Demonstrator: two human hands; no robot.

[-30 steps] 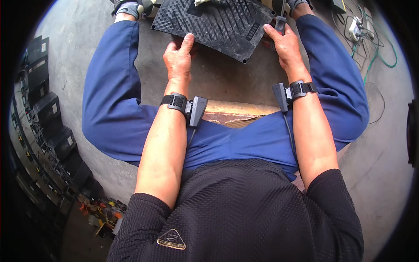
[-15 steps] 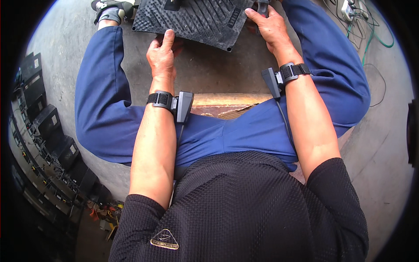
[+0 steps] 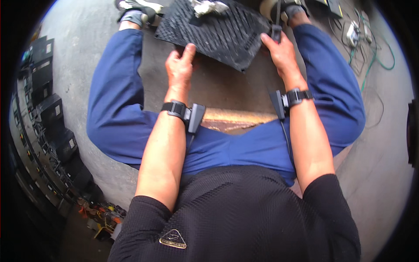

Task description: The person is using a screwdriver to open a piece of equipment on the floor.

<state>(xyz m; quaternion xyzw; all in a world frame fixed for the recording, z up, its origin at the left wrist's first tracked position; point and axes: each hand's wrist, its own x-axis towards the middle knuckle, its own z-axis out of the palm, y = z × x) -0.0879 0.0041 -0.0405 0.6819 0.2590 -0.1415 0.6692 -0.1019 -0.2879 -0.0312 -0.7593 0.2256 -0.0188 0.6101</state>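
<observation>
A black ribbed plastic panel (image 3: 218, 37) lies tilted between my two hands, near the top of the view. My left hand (image 3: 180, 67) grips its near left edge, thumb up and the other fingers partly hidden beneath. At the panel's right corner is my right hand (image 3: 281, 52), closed around the dark handle of what looks like a screwdriver (image 3: 276, 31), its thin shaft pointing away from me. The right thumb reaches toward the panel's edge; whether it touches is blurred. On the panel's far part sits a crumpled whitish piece (image 3: 208, 7).
Power strips (image 3: 352, 34) with tangled cables and a green cord (image 3: 375, 65) lie on the floor at right. Black box-shaped units (image 3: 48, 109) line the left side. Tools (image 3: 104, 222) lie at the lower left. A worn wooden seat edge (image 3: 238, 117) shows between my legs.
The panel and both hands sit lower and, for the left hand, further right in the view, which has itself shifted. The whitish piece and the tool's shaft now show.
</observation>
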